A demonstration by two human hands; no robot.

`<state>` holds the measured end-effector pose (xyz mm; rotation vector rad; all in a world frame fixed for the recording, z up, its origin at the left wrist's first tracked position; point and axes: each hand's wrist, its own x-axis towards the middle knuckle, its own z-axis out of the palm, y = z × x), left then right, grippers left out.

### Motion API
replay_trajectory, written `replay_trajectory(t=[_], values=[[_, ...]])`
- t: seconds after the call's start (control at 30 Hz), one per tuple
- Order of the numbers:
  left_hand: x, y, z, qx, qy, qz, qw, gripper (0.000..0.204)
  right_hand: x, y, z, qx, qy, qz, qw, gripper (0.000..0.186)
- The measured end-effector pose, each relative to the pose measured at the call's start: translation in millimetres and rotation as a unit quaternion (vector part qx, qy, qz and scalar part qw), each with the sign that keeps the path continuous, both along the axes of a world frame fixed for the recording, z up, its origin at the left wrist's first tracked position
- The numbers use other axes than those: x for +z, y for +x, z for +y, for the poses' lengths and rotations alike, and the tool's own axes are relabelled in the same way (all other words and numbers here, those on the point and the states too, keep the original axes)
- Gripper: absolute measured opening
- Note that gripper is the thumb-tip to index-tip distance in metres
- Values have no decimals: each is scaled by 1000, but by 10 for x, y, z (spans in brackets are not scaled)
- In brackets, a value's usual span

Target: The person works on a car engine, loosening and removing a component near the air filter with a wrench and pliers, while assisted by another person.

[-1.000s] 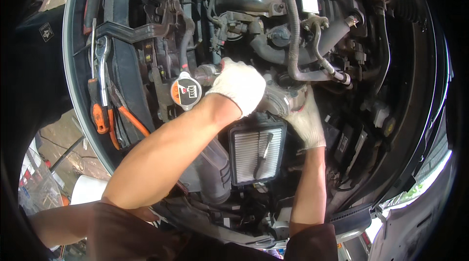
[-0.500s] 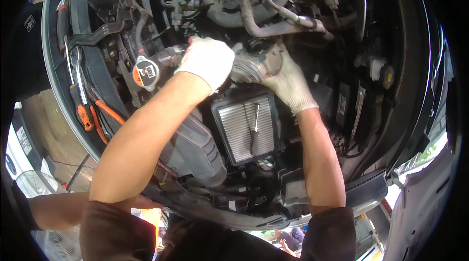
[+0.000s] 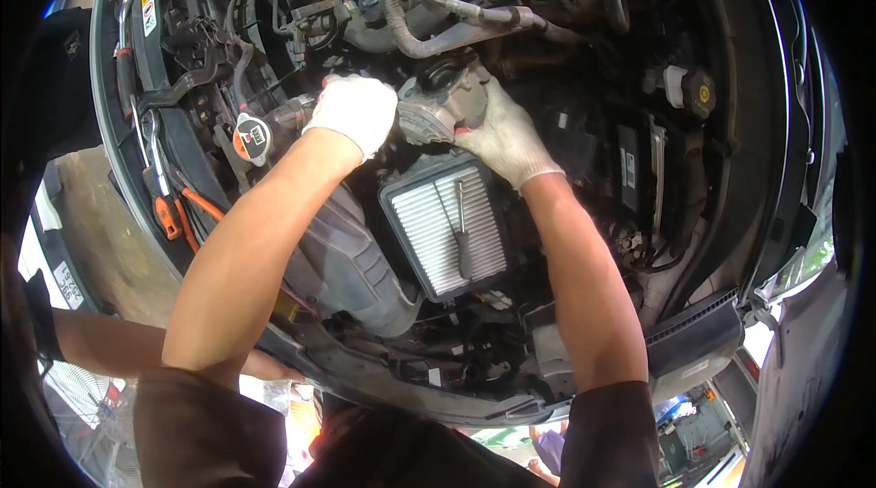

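My right hand, in a white knit glove, is wrapped round the right side of a dusty grey housing with a round dark opening on top and a ribbed lower edge. My left hand, gloved the same way, is closed at the left of this housing; its fingers are turned away and what they hold is hidden. Just nearer to me lies a pleated white air filter in a black frame. A screwdriver-like tool with a dark handle rests on the filter.
An orange and silver radiator cap sits left of my left forearm. Hand tools with orange handles lie along the left edge of the engine bay. Hoses and metal pipes cross beyond my hands. Another person's forearm shows at lower left.
The housing has tilted, so its round opening shows more. My right hand has turned with it, still gripping. The whole view has shifted a little.
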<state>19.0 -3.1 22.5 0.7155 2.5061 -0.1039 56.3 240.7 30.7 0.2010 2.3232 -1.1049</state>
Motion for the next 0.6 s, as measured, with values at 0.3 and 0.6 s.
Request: replay_trajectory(t=[0.3,0.6], values=[[192,9,63,53,10,-56,997,40,-47,-24,92,39,49,-6,998,88],[1571,1021,360,160,244,56,955,27,-183,-10,106,135,-46,236,961,58]])
